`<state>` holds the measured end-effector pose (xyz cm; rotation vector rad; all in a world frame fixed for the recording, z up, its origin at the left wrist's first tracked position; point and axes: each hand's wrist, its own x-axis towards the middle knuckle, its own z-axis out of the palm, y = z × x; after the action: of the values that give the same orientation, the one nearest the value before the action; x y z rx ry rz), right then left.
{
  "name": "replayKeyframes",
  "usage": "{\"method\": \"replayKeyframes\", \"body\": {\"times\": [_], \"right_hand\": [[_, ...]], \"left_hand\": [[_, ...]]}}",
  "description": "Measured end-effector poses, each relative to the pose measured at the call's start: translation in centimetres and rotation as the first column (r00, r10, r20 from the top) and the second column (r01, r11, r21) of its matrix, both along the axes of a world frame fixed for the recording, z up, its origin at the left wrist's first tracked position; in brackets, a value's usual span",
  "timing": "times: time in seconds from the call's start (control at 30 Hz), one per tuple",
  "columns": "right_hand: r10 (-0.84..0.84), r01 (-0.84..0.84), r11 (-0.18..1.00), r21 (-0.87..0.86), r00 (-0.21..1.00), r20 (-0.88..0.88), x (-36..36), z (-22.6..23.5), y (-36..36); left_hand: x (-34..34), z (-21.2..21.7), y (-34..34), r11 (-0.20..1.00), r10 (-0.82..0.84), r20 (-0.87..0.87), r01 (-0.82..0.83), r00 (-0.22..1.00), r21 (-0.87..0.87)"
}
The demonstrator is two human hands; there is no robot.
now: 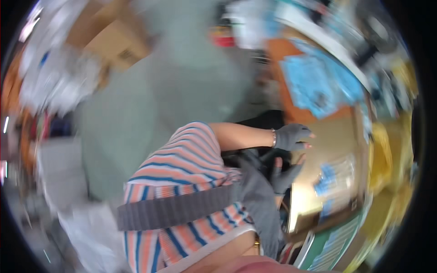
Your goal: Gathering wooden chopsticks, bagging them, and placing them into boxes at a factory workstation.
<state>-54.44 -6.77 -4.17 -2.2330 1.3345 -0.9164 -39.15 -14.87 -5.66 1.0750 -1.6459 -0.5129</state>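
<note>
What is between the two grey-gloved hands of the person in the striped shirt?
Head view: only a narrow gap between upper gloved hand and lower gloved hand, showing tan tabletop; blur hides finer detail.

A cluttered workshop or storeroom was indicated: cardboard boxes (119, 38) were stacked at one side, and blue packets (318, 82) were spread over a tabletop (334, 129).

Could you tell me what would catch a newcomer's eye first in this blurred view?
First comes the striped shirt, in orange, blue and white, filling the lower middle, with a dark strap across it. Just right of it two hands in grey fingerless gloves, one hand above the other hand, reach toward a tan surface. Whose hands they are is unclear. Further up and right, light blue sheets lie on an orange board.
</note>
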Motion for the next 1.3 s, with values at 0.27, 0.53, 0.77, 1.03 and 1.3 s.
{"method": "replayKeyframes", "body": {"times": [0.27, 0.53, 0.77, 1.03, 1.3], "right_hand": [[0.622, -0.624, 0.781, 0.006, 0.779, -0.080, 10.1, 0.0, -3.7], [0.749, -0.665, 0.611, 0.428, 0.662, -0.040, 21.3, 1.6, -2.0], [0.806, -0.454, 0.541, 0.708, 0.519, -0.283, 28.2, -3.9, -3.8], [0.793, -0.156, 0.536, 0.829, 0.431, -0.432, 29.0, -10.7, -9.1], [0.765, -0.055, 0.571, 0.819, 0.397, -0.507, 35.3, -8.5, -7.3]], "left_hand": [[29.6, 2.0, 28.5, 0.276, 0.961, -0.066, -0.919, 0.269, 0.281], [48.9, 6.4, 37.5, -0.041, 0.966, 0.256, -0.998, -0.029, 0.040], [73.1, 4.7, 36.5, -0.224, 0.813, 0.558, -0.974, -0.165, 0.039], [97.4, -1.6, 34.2, -0.452, 0.466, 0.835, -0.890, -0.292, -0.059], [96.1, -2.7, 37.3, -0.604, 0.313, 0.854, -0.781, -0.417, -0.159]]}}
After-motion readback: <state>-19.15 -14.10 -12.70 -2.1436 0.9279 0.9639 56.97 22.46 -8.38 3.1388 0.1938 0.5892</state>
